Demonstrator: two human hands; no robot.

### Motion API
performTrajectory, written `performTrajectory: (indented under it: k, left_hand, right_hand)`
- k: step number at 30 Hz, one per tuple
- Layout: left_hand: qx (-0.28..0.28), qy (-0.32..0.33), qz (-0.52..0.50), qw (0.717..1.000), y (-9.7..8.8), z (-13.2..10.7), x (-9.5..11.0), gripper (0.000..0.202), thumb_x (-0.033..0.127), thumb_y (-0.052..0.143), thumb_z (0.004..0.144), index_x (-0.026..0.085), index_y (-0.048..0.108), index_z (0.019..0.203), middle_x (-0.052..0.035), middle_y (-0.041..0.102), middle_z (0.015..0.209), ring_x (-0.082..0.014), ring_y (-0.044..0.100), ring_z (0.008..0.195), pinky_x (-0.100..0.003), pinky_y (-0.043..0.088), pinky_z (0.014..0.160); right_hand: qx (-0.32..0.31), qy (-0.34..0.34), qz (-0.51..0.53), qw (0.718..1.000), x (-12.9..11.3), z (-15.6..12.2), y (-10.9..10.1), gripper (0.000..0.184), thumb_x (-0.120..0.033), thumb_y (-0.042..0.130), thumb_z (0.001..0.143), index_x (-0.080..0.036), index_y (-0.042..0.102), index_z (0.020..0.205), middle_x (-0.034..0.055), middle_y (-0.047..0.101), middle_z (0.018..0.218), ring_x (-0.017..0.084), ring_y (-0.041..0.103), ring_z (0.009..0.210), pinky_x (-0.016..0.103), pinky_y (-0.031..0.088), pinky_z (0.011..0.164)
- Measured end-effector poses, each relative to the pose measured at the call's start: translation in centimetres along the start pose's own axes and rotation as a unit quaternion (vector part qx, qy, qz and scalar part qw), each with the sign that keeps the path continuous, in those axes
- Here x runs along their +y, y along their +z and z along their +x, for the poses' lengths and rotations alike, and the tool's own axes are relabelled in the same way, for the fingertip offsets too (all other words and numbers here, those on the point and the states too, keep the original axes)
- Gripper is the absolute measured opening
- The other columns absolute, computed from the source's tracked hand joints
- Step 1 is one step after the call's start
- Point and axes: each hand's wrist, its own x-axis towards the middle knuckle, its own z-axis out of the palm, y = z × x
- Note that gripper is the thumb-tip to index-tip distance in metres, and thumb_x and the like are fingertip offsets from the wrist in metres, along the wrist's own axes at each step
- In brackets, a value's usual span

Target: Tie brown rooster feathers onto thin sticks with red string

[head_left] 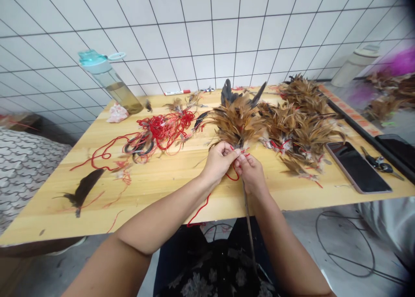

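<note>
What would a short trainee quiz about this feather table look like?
1. True or false: the phone lies on the wooden tabletop, to the right of the feather bunch held in the hands.
2. Multiple choice: what colour is the tangled thread on the table? A) red B) blue C) green
3. Which is nearer the phone: the left hand or the right hand?

Key: 1) true; 2) A; 3) the right hand.
</note>
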Motion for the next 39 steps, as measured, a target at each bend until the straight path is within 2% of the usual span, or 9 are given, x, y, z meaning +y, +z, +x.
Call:
performTrajectory:
  k: [7,12,15,19,21,25,28,34,39]
  left_hand:
    - [-0.024,0.011,0.057,0.998,-1.2,0.7,0.6,0.030,0.041,0.071,0.074,0.015,0.055,0.075,0.0010,0.058,0.070,-0.0080,0.054,0.065,-0.020,0.043,0.065]
    - [-0.222,-0.161,-0.008,0.962,-1.2,0.2,1.0,0.043,0.049,0.074,0.069,0.015,0.058,0.090,-0.0064,0.065,0.082,-0.0118,0.062,0.070,-0.021,0.043,0.061]
    - [-0.273,-0.200,0.036,0.940,-1.6,0.3,1.2,0.043,0.044,0.077,0.067,0.015,0.061,0.094,-0.0098,0.068,0.089,-0.0072,0.055,0.058,-0.017,0.031,0.047]
    - [-0.188,-0.122,0.097,0.970,-2.0,0.9,1.5,0.029,0.039,0.073,0.071,0.013,0.063,0.077,-0.0050,0.066,0.074,-0.0029,0.035,0.045,-0.019,0.021,0.043]
    - [-0.135,-0.084,0.104,0.982,-2.1,1.1,1.5,0.023,0.034,0.071,0.071,0.013,0.060,0.069,-0.0034,0.065,0.071,-0.0045,0.039,0.048,-0.019,0.026,0.047]
    - [-0.100,-0.006,0.127,0.987,-2.1,1.4,1.4,0.013,0.026,0.064,0.072,0.014,0.060,0.067,-0.0021,0.064,0.070,-0.0101,0.053,0.065,-0.023,0.039,0.065]
    - [-0.086,0.043,0.188,0.977,-2.0,1.4,1.3,0.011,0.023,0.058,0.074,0.014,0.061,0.068,-0.0015,0.062,0.070,-0.0116,0.053,0.067,-0.025,0.040,0.069]
    - [-0.090,0.102,0.308,0.942,-2.1,1.0,1.3,0.013,0.023,0.054,0.077,0.015,0.061,0.070,0.0023,0.052,0.059,-0.0092,0.043,0.055,-0.022,0.033,0.056]
    - [-0.131,0.124,0.315,0.932,-2.0,0.6,2.0,0.016,0.025,0.054,0.080,0.014,0.064,0.075,-0.0014,0.063,0.070,-0.0096,0.050,0.061,-0.022,0.038,0.060]
  right_hand:
    - [-0.021,0.003,0.052,0.998,-1.7,0.4,-0.3,0.035,-0.044,0.079,0.061,-0.018,0.056,0.068,-0.0037,0.049,0.060,0.005,0.033,0.048,0.020,0.028,0.043]
    - [-0.058,0.015,0.074,0.995,-2.5,0.2,-0.8,0.036,-0.044,0.078,0.063,-0.018,0.053,0.064,-0.0063,0.042,0.053,0.005,0.031,0.045,0.020,0.029,0.042]
    - [-0.066,0.016,0.067,0.995,-2.8,0.0,-1.2,0.036,-0.046,0.076,0.066,-0.018,0.053,0.063,-0.0059,0.042,0.053,0.006,0.032,0.045,0.021,0.030,0.042]
    - [-0.027,0.007,0.049,0.998,-2.9,0.2,-1.7,0.037,-0.042,0.080,0.060,-0.018,0.052,0.064,-0.0045,0.048,0.057,0.004,0.033,0.046,0.020,0.027,0.041]
    - [-0.017,0.010,0.044,0.999,-2.8,0.3,-1.8,0.037,-0.041,0.081,0.059,-0.018,0.053,0.065,-0.0044,0.049,0.058,0.004,0.033,0.046,0.019,0.026,0.041]
    - [0.003,0.013,0.028,1.000,-2.4,0.4,-1.5,0.038,-0.042,0.081,0.057,-0.017,0.054,0.063,-0.0045,0.049,0.056,0.004,0.034,0.046,0.019,0.026,0.041]
    - [0.020,0.013,0.008,1.000,-2.2,0.5,-1.2,0.038,-0.043,0.080,0.056,-0.017,0.052,0.061,-0.0045,0.049,0.055,0.004,0.034,0.046,0.019,0.027,0.041]
    - [0.048,-0.001,-0.061,0.997,-1.6,1.0,-1.3,0.034,-0.045,0.073,0.058,-0.018,0.052,0.061,-0.0052,0.046,0.051,0.005,0.035,0.045,0.020,0.027,0.044]
    - [0.039,-0.033,-0.154,0.987,-0.5,1.3,-2.0,0.029,-0.045,0.064,0.066,-0.018,0.054,0.066,-0.0051,0.046,0.053,0.007,0.036,0.047,0.022,0.027,0.046]
